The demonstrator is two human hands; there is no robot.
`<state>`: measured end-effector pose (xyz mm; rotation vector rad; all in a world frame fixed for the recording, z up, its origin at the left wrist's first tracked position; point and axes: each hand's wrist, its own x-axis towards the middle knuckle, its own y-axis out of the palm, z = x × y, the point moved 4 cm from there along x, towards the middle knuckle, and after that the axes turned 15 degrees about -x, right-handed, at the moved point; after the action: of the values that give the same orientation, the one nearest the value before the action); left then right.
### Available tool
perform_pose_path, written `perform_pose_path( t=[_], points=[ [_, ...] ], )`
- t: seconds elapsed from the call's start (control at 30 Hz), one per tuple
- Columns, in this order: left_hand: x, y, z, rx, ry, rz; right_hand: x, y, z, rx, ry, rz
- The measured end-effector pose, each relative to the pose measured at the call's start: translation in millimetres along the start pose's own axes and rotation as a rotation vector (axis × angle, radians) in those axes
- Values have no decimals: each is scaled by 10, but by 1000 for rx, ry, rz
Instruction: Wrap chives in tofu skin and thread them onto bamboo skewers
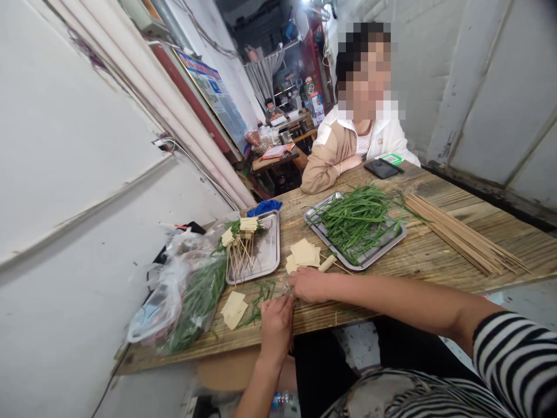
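Note:
Near the table's front edge my left hand point(277, 320) and my right hand point(310, 284) meet, fingers curled together. Whatever lies between the fingertips is hidden. A few green chives point(259, 302) lie just left of my left hand, with a small stack of pale yellow tofu skin sheets point(234, 309) beside them. Another stack of tofu skin sheets point(303, 253) sits right behind my right hand. A rolled tofu skin point(327, 263) with green at its end rests there, next to thin sticks. On the left metal tray point(273, 249) are skewered rolls point(248, 226) with greens.
A second metal tray point(398, 237) holds a heap of chives point(357, 217). Long wooden skewers point(461, 232) lie at the right. Plastic bags point(191, 296) of greens crowd the left end. Across the table point(435, 197) sits a person point(335, 148), near a phone point(383, 169).

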<state>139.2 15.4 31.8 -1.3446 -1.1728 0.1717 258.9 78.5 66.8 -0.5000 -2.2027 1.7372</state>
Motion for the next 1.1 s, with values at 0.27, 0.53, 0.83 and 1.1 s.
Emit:
perform_pose_path(
  t=[0.27,0.53,0.83,1.1],
  points=[
    [40,34,20,-41,-20,-72,-1027,-24,-269,-66,661,-15],
    [15,70,84,-87,-92,-45,-1489,239,-61,-41,807,94],
    [61,58,86,-124,-156,-51,-1823,158,87,204,846,166],
    [72,53,89,-147,-161,-55,-1748,62,443,317,631,84]
  ],
)
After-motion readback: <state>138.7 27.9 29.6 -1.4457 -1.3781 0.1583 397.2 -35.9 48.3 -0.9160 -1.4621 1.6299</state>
